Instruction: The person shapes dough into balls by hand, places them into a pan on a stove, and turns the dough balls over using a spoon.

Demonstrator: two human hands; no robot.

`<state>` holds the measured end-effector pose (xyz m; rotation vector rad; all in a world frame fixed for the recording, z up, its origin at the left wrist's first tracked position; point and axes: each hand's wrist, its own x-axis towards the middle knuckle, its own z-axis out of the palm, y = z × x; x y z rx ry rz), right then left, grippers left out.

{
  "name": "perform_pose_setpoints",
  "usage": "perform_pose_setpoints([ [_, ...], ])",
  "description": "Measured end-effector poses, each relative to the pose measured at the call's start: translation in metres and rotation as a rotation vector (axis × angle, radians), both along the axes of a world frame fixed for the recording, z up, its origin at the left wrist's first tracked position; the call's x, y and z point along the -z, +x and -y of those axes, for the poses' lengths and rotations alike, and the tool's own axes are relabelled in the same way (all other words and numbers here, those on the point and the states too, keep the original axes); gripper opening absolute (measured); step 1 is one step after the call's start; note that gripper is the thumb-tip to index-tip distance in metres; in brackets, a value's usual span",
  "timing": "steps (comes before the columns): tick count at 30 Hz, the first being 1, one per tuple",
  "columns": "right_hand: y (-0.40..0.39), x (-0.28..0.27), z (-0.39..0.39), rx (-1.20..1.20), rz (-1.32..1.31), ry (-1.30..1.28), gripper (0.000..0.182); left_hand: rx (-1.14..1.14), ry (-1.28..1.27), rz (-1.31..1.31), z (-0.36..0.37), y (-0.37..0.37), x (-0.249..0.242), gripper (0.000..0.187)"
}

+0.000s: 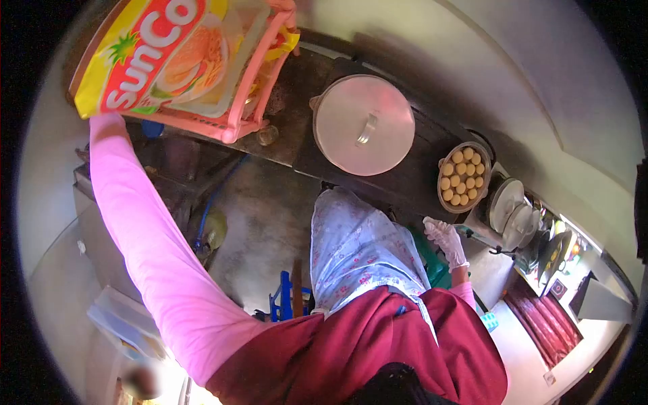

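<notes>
My left arm in a pink sleeve [145, 216] stretches up to the far left. Its hand is hidden behind a yellow and red SunCo package [158, 61], so I cannot see what its fingers do. The package covers part of a pink plastic rack [233, 125]. On the right, my right hand [445, 241] wears a thin whitish glove and hangs low beside my apron [361, 243]. Its fingers are loosely curled, with nothing visible in them. Nearest to it on the counter is a pot of round, pale brown balls [462, 181].
A large lidded pot [364, 125] stands on the dark stove counter [422, 142]. A small glass [267, 136] is beside the rack. Several lids [509, 202] lean at the right. A blue plastic stool [287, 297] is on the floor.
</notes>
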<state>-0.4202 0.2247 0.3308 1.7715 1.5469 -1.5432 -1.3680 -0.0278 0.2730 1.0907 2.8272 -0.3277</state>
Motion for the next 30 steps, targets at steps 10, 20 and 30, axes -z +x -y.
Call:
perform_pose_setpoints([
  [10,0.004,0.0,-0.009,0.146,-0.017,0.002,0.058,-0.04,0.094,0.037,-0.011,-0.015,0.016,0.036],
  [20,0.004,0.016,-0.025,0.137,-0.013,0.058,0.05,-0.076,0.159,0.059,-0.02,-0.024,0.019,0.034],
  [30,0.012,0.023,-0.017,-0.069,-0.01,0.148,0.052,-0.127,0.373,0.021,-0.016,-0.007,-0.016,0.034],
])
